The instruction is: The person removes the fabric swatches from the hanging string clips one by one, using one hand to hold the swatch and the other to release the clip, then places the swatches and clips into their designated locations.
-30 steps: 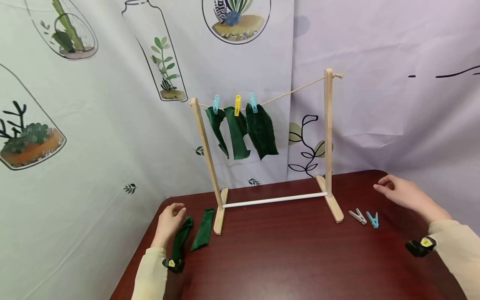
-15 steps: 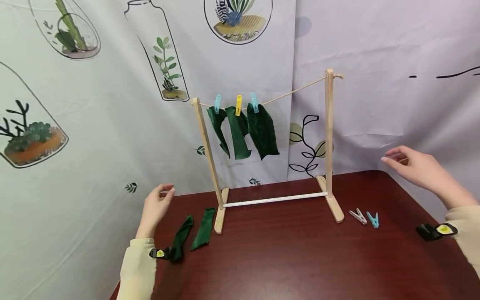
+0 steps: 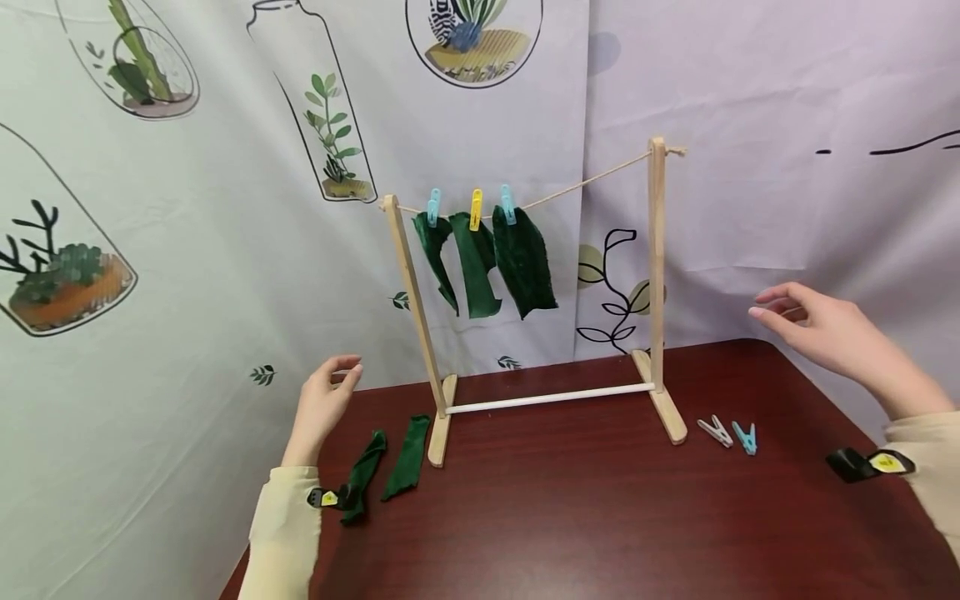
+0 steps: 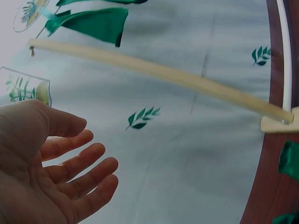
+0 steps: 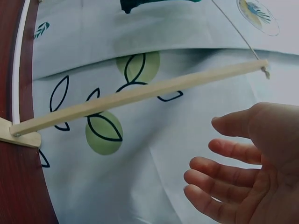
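Note:
My left hand (image 3: 324, 404) hovers above the table's left side, fingers loosely bent, holding nothing. Below it lie two dark green cloth strips, one crumpled (image 3: 365, 477) and one flatter (image 3: 407, 458). On the right, my right hand (image 3: 832, 337) is raised with relaxed fingers and no object in it. Nearest to it on the table are a white clothespin (image 3: 716, 431) and a blue clothespin (image 3: 745, 437). Three green cloth pieces hang from the string: a narrow one (image 3: 437, 258) and a large one (image 3: 523, 262) under blue clothespins, the middle one (image 3: 475, 267) under a yellow clothespin (image 3: 476, 210).
A wooden stand holds the string between its left post (image 3: 415, 308) and taller right post (image 3: 657, 267). A white rod (image 3: 551, 401) joins their feet low over the dark red table (image 3: 570, 508). Behind hangs a printed curtain (image 3: 735, 192).
Both hands have risen from lower over the table. The right one went out to the right, then slightly back. Cloths and clothespins stay where they were.

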